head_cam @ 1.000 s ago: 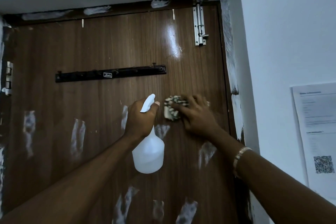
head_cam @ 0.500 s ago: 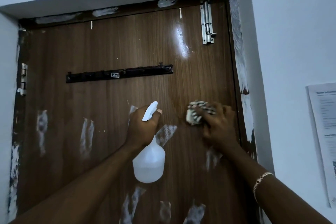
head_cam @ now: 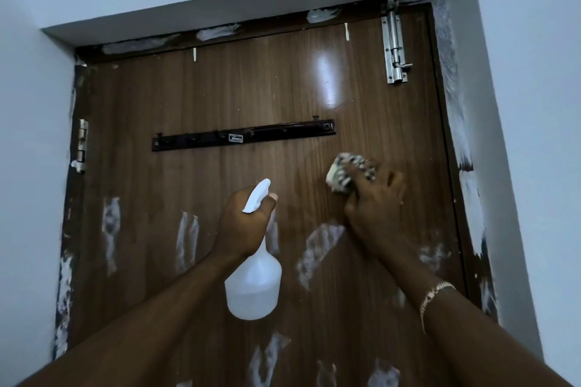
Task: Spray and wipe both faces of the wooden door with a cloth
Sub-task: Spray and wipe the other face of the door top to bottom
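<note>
Wood-grain brown door (head_cam: pixel 251 88), glossy, streaked with chalky white smears (head_cam: pixel 317 248) and crossed by a flat black metal bar (head_cam: pixel 243 135). Crumpled white-and-dark patterned cloth (head_cam: pixel 341 171) pressed to the door's right side, bunched under the curled fingers of the right grip (head_cam: pixel 375 207). Translucent white plastic spray bottle (head_cam: pixel 253 289) hanging from the left grip (head_cam: pixel 243 223), clenched round its neck, near the cloth's left. Cloth pattern blurred; lower door cut off.

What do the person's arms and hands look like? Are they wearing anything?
Both arms are bare, with no sleeves showing. The left hand has no glove on it. The right hand has no glove either, but a thin, pale bracelet that looks like small beads or links goes round that wrist.
</note>
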